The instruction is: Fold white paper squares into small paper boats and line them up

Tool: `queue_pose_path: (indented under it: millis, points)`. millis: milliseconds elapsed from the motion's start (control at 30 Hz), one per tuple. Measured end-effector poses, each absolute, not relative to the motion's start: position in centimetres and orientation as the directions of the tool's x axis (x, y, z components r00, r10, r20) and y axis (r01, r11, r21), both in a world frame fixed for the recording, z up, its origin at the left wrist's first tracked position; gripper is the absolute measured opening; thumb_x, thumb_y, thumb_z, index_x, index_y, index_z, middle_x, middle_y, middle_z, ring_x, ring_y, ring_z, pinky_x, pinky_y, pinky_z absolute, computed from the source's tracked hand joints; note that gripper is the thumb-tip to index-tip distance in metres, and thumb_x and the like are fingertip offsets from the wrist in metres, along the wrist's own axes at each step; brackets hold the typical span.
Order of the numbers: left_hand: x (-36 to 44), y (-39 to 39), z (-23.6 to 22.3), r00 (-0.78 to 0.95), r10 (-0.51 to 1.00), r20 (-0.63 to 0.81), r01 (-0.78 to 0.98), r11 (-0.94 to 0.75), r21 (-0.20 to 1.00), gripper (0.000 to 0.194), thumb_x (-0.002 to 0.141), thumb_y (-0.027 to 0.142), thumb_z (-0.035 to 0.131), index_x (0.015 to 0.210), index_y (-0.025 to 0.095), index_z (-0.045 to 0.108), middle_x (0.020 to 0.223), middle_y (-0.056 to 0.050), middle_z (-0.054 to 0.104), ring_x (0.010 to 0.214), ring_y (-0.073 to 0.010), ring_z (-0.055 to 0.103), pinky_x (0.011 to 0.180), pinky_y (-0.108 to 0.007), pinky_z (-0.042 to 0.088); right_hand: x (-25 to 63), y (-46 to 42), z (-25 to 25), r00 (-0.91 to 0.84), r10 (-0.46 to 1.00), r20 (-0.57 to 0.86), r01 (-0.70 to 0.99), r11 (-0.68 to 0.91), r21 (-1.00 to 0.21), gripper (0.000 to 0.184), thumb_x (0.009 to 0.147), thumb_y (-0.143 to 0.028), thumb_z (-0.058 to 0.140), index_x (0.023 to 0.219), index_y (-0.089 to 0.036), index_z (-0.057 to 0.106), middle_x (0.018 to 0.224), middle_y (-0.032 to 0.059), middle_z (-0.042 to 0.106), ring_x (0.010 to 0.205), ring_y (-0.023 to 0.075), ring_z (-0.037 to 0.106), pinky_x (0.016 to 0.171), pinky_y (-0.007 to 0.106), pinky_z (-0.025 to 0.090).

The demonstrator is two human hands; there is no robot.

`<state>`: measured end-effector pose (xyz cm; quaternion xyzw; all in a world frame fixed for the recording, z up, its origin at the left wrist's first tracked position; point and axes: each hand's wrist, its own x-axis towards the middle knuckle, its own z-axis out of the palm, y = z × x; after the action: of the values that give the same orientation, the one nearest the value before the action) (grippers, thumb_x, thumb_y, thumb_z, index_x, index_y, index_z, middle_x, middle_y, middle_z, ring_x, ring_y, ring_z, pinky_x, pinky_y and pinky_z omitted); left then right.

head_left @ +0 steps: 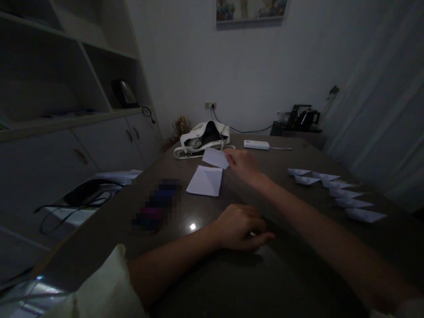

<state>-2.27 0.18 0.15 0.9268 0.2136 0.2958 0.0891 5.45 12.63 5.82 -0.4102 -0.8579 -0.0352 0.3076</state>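
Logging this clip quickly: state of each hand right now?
Left hand: loosely closed, nothing visible in its grip.
Right hand: closed, pinching the edge of a white paper sheet.

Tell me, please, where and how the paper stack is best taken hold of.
Probably by the near edge of the paper stack, approaching low from the person's side: it lies flat with that edge uncovered, while the right hand holds a paper sheet just beyond the far edge. A pinch, above and below, should suit its thinness.
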Motion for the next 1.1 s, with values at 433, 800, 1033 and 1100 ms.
queue_pose_path:
  millis: [433, 800, 1033, 1100]
  points:
    - [-2.7, 4.0, -1.5, 0.03, 0.994, 0.107, -0.206, -0.098, 0.973, 0.036, 0.077, 0.047, 0.062, 0.083, 0.012, 0.059, 0.085, -0.008, 0.067, 0.075, -0.0173, 0.064, 0.067, -0.028, 0.051, 15.5, 6.5, 0.4, -0.155, 0.987, -0.037, -0.192, -0.067, -0.979, 0.021, 0.072, -0.019, 0.064, 0.093, -0.018, 0.061, 0.103, 0.0076, 0.067, 0.084, 0.0187, 0.066, 0.072, 0.031, 0.056]
    - [-3.6, 4.1, -1.6, 0.166, 0.947, 0.276, 0.291, -0.314, 0.904, 0.025, 0.082, 0.036, 0.053, 0.084, 0.012, 0.061, 0.079, -0.005, 0.065, 0.073, -0.0181, 0.059, 0.063, -0.027, 0.046, 19.6, 5.2, 0.2, -0.367, 0.93, 0.033, 0.113, 0.08, -0.99, 0.028, 0.071, -0.035, 0.068, 0.091, -0.015, 0.063, 0.085, 0.0065, 0.069, 0.07, 0.0153, 0.064, 0.061, 0.026, 0.05]
    - [-3.9, 3.4, -0.7, 0.316, 0.907, 0.279, 0.556, -0.415, 0.72, 0.022, 0.076, 0.035, 0.063, 0.083, 0.015, 0.057, 0.073, -0.001, 0.06, 0.064, -0.0148, 0.056, 0.057, -0.024, 0.044, 20.6, 5.3, -1.6, -0.399, 0.906, 0.143, 0.305, 0.278, -0.911, 0.017, 0.067, -0.024, 0.069, 0.078, -0.014, 0.06, 0.077, 0.0044, 0.066, 0.07, 0.0159, 0.063, 0.067, 0.031, 0.05]
    - [-4.0, 3.3, -0.7, 0.367, 0.888, 0.277, 0.562, -0.449, 0.694, 0.021, 0.075, 0.03, 0.063, 0.09, 0.015, 0.058, 0.078, -0.002, 0.062, 0.068, -0.0153, 0.057, 0.061, -0.025, 0.045, 20.6, 5.3, -1.8, -0.382, 0.902, 0.201, 0.284, 0.321, -0.904, 0.023, 0.066, -0.022, 0.069, 0.085, -0.015, 0.058, 0.084, 0.0052, 0.065, 0.073, 0.0161, 0.063, 0.069, 0.031, 0.051]
